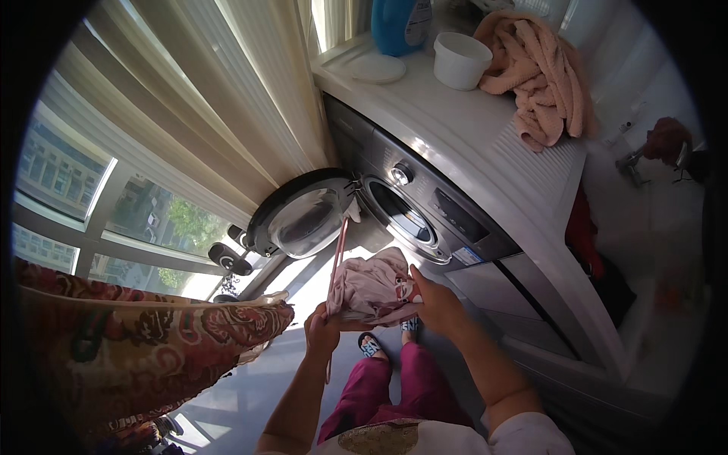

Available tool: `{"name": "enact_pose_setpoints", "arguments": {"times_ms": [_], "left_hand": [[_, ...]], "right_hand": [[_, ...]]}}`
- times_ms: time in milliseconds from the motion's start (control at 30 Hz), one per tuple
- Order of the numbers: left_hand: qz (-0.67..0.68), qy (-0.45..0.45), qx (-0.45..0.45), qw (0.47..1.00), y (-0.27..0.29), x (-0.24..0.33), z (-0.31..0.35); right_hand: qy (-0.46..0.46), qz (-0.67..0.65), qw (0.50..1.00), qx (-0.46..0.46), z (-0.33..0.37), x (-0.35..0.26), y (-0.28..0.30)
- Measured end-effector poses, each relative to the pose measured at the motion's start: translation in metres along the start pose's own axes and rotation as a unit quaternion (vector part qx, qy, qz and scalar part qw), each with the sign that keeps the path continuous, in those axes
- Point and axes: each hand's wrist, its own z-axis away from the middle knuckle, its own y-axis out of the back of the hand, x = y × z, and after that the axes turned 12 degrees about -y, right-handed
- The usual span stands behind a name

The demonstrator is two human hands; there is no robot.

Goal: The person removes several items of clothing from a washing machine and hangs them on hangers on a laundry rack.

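Observation:
Between my two hands is a bunched pale pink garment (368, 292) with a red-and-white printed patch on its right part. My left hand (324, 331) is closed on its lower left edge. My right hand (438, 302) grips the right side near the patch, thumb on top. A thin pinkish strap or cord (338, 258) runs up beside the cloth on the left, and its attachment is unclear. Beyond the garment stands a dark grey front-loading washing machine (356, 144). Its round door (299, 216) hangs wide to the left, exposing the drum opening (402, 216).
On the white counter (455, 114) over the machine are a blue bottle (398, 30), a white tub (461, 61), a round white lid (377, 68) and a peach towel (538, 76). Patterned fabric (152, 349) hangs at left, below pale curtains (220, 83). A faucet (631, 168) is far right.

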Motion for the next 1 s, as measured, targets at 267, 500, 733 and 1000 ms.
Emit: {"name": "enact_pose_setpoints", "arguments": {"times_ms": [267, 500, 733, 1000], "left_hand": [[0.143, -0.003, -0.006, 0.990, 0.050, 0.076, 0.044], [0.246, -0.009, -0.152, 0.957, 0.042, 0.125, 0.096], [0.299, 0.029, -0.066, 0.952, 0.071, 0.162, 0.182], [0.258, 0.025, 0.093, 0.961, 0.136, 0.154, 0.314]], "right_hand": [[0.011, -0.311, 0.949, 0.052, 0.053, 0.012, 0.009], [0.242, 0.006, 0.965, -0.099, 0.100, 0.003, -0.005], [0.048, -0.359, 0.896, -0.256, 0.157, 0.005, -0.063], [-0.173, -0.704, 0.593, -0.351, 0.189, 0.034, -0.071]]}}
